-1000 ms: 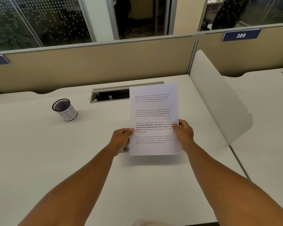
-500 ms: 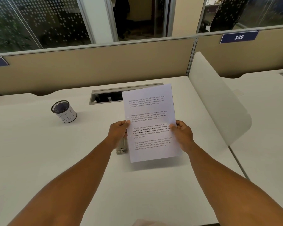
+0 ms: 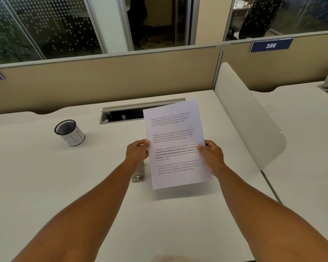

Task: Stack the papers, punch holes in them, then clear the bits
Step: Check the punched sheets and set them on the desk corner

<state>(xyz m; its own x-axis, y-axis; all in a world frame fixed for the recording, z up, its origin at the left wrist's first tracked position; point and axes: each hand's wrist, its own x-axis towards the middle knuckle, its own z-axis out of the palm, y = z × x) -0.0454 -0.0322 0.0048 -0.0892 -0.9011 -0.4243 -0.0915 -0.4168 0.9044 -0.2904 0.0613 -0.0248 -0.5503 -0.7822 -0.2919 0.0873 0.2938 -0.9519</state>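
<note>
A stack of white printed papers (image 3: 175, 137) is held above the white desk, tilted slightly with its top leaning left. My left hand (image 3: 136, 151) grips the stack's left edge and my right hand (image 3: 212, 155) grips its right edge. A metal hole punch (image 3: 138, 172) lies on the desk just below my left hand, partly hidden by the hand and the papers.
A small mesh bin cup (image 3: 69, 132) with a white label stands at the left on the desk (image 3: 45, 186). An open cable tray (image 3: 125, 115) is set in the desk behind the papers. A white divider panel (image 3: 248, 118) rises on the right.
The papers have lifted and tilted a little, their top swinging left, and the hole punch has come into view under my left hand. Both hands kept their grip.
</note>
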